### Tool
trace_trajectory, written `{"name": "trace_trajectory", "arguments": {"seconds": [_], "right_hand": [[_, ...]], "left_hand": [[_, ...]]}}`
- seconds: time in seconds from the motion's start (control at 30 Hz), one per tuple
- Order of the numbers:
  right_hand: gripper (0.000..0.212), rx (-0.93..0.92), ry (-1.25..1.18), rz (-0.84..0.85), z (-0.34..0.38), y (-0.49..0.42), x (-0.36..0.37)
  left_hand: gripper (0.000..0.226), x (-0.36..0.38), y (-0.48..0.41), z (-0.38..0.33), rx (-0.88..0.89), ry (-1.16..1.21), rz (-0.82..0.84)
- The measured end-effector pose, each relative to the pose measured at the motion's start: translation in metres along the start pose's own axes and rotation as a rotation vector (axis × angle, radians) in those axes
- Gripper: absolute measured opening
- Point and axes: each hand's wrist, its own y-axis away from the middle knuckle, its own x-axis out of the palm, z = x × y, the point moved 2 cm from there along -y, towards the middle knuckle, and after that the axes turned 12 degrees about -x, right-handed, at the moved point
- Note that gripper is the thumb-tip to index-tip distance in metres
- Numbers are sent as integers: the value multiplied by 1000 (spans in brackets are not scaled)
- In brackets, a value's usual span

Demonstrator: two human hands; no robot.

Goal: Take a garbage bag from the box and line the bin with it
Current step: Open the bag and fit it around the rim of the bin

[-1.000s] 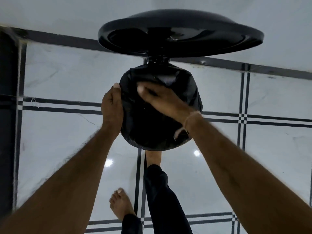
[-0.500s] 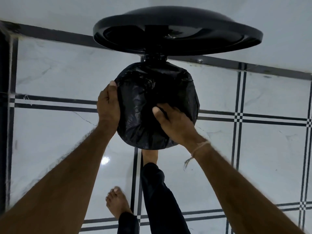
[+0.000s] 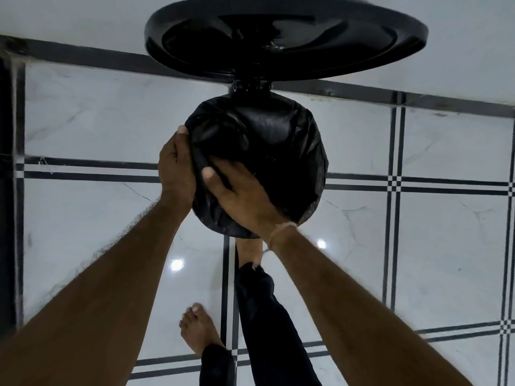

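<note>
White marble floor [image 3: 83, 129] lies under our bin [image 3: 259, 165], whose lid [image 3: 284, 37] stands open and whose rim the bag [image 3: 292, 140] already wraps, so we judge only tucking remains: left hand [image 3: 175, 168] pinches the bag's edge, right hand [image 3: 239, 196] presses flat, and the bin's inside is too dark to read.

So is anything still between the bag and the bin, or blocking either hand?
Nothing visible. The garbage bag is already draped over the bin's mouth, with the lid raised clear above it. The left hand grips the bag at the left rim, and the right hand presses directly on the plastic.
</note>
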Motion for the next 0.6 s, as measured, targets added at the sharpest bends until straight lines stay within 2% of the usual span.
{"name": "trace_trajectory", "arguments": {"seconds": [0.1, 0.17, 0.2, 0.3, 0.4, 0.47, 0.5, 0.57, 0.6], "right_hand": [[60, 208, -79, 182, -10, -23, 23], [62, 337, -98, 200, -18, -27, 24], [61, 337, -91, 161, -20, -24, 22], [47, 117, 1, -104, -16, 11, 11], [39, 10, 288, -288, -28, 60, -4], [35, 65, 409, -435, -40, 85, -12], [36, 136, 415, -520, -44, 95, -14], [42, 279, 284, -699, -50, 107, -12], [42, 332, 112, -793, -51, 111, -11]], "left_hand": [[46, -2, 0, 1, -26, -15, -40], [46, -1, 3, -1, -40, -27, -38], [46, -1, 3, -3, -44, -32, -23], [48, -6, 13, -5, -45, 18, 12], [46, -11, 38, 9, -90, 41, -136], [50, -12, 66, 24, -303, 92, -239], [47, -9, 81, 29, -418, 159, -209], [41, -2, 109, 35, -619, 314, -78], [41, 2, 119, 36, -672, 399, -14]]}}
